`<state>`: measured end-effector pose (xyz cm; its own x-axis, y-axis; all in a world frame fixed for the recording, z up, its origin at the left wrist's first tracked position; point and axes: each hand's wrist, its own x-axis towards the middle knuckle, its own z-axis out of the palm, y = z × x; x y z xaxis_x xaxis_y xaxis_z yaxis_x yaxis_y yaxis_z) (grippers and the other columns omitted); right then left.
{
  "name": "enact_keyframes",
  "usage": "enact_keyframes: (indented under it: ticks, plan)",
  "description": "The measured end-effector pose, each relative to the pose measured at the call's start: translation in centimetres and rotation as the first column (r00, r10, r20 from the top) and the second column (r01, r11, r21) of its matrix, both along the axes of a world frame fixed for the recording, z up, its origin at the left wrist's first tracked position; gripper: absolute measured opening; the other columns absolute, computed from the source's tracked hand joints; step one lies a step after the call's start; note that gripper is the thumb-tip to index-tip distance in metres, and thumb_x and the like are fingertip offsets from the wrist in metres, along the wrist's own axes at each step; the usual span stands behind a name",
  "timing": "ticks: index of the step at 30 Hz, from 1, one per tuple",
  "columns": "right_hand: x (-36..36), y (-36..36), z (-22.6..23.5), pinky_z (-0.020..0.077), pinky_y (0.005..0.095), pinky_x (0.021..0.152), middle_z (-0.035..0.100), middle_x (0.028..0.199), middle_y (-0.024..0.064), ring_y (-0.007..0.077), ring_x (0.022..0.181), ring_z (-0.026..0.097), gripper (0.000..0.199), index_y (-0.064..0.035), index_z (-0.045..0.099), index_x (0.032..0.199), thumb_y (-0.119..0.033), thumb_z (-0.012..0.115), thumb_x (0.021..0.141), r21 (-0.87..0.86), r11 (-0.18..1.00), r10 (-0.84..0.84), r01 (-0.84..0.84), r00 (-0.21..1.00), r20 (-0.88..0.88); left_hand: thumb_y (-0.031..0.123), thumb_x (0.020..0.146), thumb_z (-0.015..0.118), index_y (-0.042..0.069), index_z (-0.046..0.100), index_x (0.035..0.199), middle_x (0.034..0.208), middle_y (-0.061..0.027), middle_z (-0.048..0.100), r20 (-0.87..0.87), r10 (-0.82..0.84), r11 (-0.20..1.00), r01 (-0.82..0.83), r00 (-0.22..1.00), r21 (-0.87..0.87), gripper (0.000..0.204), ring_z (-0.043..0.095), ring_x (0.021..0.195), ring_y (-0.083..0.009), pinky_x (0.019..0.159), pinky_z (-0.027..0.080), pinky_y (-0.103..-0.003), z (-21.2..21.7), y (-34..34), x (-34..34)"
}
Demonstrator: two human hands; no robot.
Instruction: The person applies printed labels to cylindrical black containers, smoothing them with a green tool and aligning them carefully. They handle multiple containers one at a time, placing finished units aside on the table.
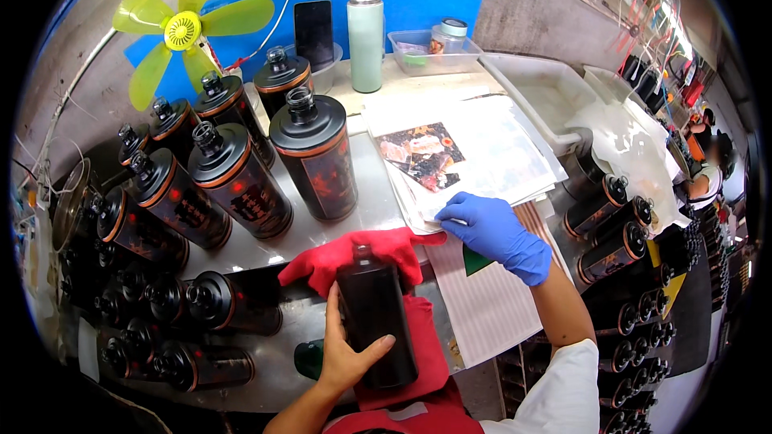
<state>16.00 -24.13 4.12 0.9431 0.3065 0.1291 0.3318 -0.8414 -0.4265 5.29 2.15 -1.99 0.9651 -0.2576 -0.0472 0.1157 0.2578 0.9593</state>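
Note:
My bare left hand [351, 362] is wrapped round a plain black bottle [378, 321], thumb across its front. The bottle's neck points away from me, against a red cloth [354, 259]. My right hand [497, 235], in a blue glove, has its fingers drawn together at the near corner of a stack of white paper sheets [507, 145]. Whether a sheet is pinched between the fingertips is hard to see. On the stack lies a dark printed picture [426, 157]. Under the right wrist spreads a striped cloth [486, 305], with a green piece [476, 260] partly hidden by the glove.
Several decorated black bottles [318, 161] stand at the left, more below them and at the right. Behind are a yellow-green fan [183, 30], a phone [314, 32], a pale green flask [366, 44] and a clear tray [434, 60]. A white basin [535, 96] sits far right.

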Motion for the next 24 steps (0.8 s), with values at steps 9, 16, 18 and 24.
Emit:
enact_keyframes:
  ticks: [9, 16, 18, 24]
  plan:
    - [4.0, -2.8, 0.5, 0.0476, 0.0369, 0.074, 0.063, 0.086, 0.0201, 0.0350, 0.081, 0.061, 0.022, -0.0027, 0.062, 0.093, -0.021, 0.052, 0.084, 0.284, 0.930, -0.249, 0.233, 0.968, 0.022, 0.009, 0.069, 0.076, 0.002, 0.002, 0.142, 0.133, -0.0172, 0.036, 0.051, 0.005, 0.998, -0.008, 0.999, 0.058, 0.104, 0.045, 0.118, -0.0244, 0.099, 0.037, -0.035, 0.2, 0.1, 0.1]
    - [7.8, -6.7, 2.7, 0.0475, 0.0409, 0.071, 0.062, 0.087, 0.0231, 0.0394, 0.083, 0.060, 0.022, -0.0048, 0.059, 0.099, -0.022, 0.052, 0.088, 0.281, 0.907, -0.400, 0.313, 0.851, 0.341, 0.012, 0.068, 0.076, 0.001, 0.001, 0.143, 0.133, -0.0176, 0.037, -0.038, 0.027, 0.998, -0.025, 0.999, 0.063, 0.106, 0.045, 0.119, -0.0243, 0.100, 0.035, -0.035, 0.9, -0.1, -0.2]
    - [8.6, -8.0, 3.7, 0.0477, 0.0414, 0.070, 0.062, 0.086, 0.0234, 0.0402, 0.083, 0.060, 0.022, -0.0041, 0.058, 0.099, -0.022, 0.052, 0.089, 0.290, 0.893, -0.441, 0.345, 0.800, 0.406, 0.008, 0.068, 0.075, 0.003, 0.001, 0.143, 0.131, -0.0168, 0.039, 0.010, 0.039, 0.996, -0.040, 0.999, 0.077, 0.105, 0.048, 0.115, -0.0239, 0.097, 0.039, -0.035, 0.4, -0.1, -0.2]
    - [10.6, -14.1, 6.0, 0.0473, 0.0436, 0.068, 0.062, 0.085, 0.0235, 0.0403, 0.080, 0.060, 0.023, -0.0031, 0.058, 0.099, -0.023, 0.049, 0.091, 0.372, 0.848, -0.529, 0.377, 0.638, 0.560, 0.008, 0.068, 0.076, 0.004, 0.002, 0.143, 0.131, -0.0164, 0.039, -0.020, 0.054, 0.997, -0.052, 0.998, 0.061, 0.106, 0.048, 0.115, -0.0235, 0.097, 0.039, -0.035, 0.0, -0.3, -0.4]
